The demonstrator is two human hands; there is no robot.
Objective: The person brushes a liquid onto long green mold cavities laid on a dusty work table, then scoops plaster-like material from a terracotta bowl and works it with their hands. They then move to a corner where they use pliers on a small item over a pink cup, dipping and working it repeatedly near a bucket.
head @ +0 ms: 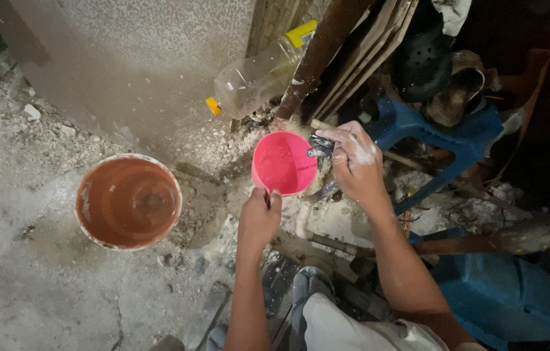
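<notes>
Floor (41,279): rough concrete, strewn with rubble.
Bucket (129,201): orange-brown, upright and open, left, well apart from the hands.
Bottle (259,75): clear plastic, yellow cap, tilted against planks, far centre.
Cup (281,162): pink, centre, mouth up just beside a tap (319,148), seemingly to catch water.
Right hand (356,162): dusty, fingers closed around the tap.
Left hand (259,218): closed on the cup's handle at its near rim.
</notes>
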